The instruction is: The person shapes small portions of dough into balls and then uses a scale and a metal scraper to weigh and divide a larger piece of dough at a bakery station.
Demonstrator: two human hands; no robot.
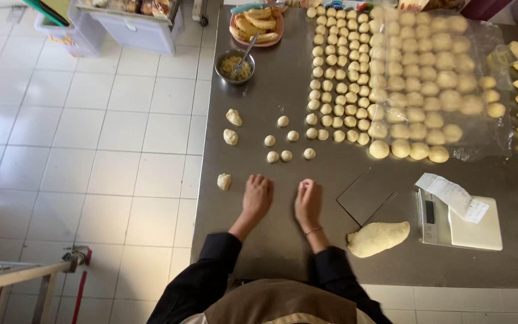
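Steel table (271,240), both grips (257,196) (307,202) flat, dough balls (286,155) just ahead

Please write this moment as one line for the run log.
left hand: palm down on steel table | right hand: palm down, maybe rolling dough | nearby: small dough balls, dough lump, scale

1. Both hands, left hand (256,197) and right hand (308,203), lie palm down on the grey steel table (277,240).
2. Small round pale dough balls (338,78) stand in rows beyond them.
3. A large pale dough lump (378,237) lies beside a white kitchen scale (460,223).
4. A small metal bowl of filling (234,66) holds a spoon.
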